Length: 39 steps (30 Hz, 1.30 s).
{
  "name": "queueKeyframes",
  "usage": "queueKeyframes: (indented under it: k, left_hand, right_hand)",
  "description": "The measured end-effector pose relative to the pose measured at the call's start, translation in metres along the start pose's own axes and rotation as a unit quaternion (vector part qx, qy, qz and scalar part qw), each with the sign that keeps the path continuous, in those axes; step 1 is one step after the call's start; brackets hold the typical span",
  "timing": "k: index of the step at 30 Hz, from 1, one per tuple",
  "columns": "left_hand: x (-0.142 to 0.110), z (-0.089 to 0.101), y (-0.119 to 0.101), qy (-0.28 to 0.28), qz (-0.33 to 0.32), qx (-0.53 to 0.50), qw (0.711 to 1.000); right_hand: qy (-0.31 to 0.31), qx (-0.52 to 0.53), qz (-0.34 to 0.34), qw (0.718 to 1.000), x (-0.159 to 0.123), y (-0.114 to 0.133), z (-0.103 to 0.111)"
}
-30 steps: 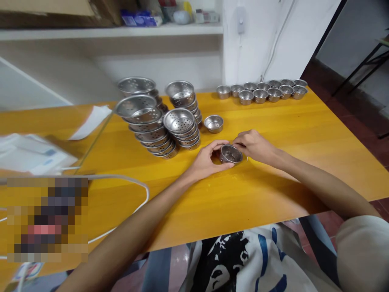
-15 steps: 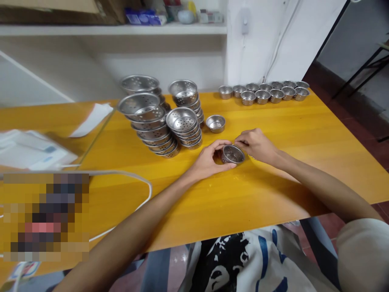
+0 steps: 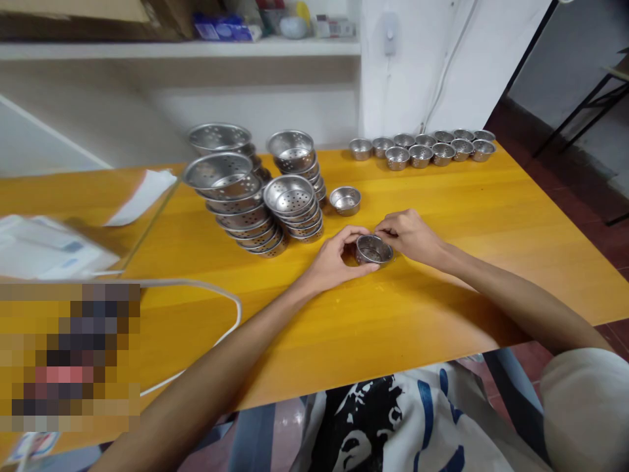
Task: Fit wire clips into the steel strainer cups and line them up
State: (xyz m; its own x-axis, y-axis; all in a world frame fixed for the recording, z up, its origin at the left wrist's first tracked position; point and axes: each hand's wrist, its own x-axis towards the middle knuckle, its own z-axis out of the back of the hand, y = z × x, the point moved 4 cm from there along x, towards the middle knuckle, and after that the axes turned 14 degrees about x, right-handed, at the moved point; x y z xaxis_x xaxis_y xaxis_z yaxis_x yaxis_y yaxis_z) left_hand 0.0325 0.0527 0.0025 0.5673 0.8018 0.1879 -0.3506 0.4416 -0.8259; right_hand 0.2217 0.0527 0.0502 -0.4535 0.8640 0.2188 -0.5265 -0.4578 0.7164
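A small perforated steel cup (image 3: 372,250) stands on the yellow wooden table (image 3: 393,314) in front of me. My left hand (image 3: 335,257) curls round its left side, thumb and fingers on the rim. My right hand (image 3: 409,235) pinches the cup's far right rim with closed fingers. Another single small steel cup (image 3: 344,200) sits just beyond. To the left rise leaning stacks of perforated steel strainer bowls (image 3: 246,190).
A row of several small steel cups (image 3: 422,147) lines the table's far right edge by the white wall. A white cable (image 3: 216,295) loops at the left, near white papers (image 3: 44,246). A shelf with boxes runs behind.
Both hands stay on the small cup, which has barely moved; only the view has shifted slightly.
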Motion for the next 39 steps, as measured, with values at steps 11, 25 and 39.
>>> queueKeyframes:
  k: [11, 25, 39]
  left_hand:
    - [0.006, 0.006, 0.002, 0.047, -0.015, 0.03, 0.998]
    - [0.006, 0.008, 0.007, 0.068, -0.009, 0.006, 0.998]
    - [0.008, 0.013, -0.005, 0.096, -0.033, 0.06, 0.993]
  right_hand:
    - [0.098, 0.406, -0.125, 0.9, -0.004, -0.003, -0.011]
    - [0.109, 0.479, -0.142, 0.859, 0.001, -0.017, 0.003]
    - [0.141, 0.338, -0.043, 0.929, -0.005, -0.013, -0.022]
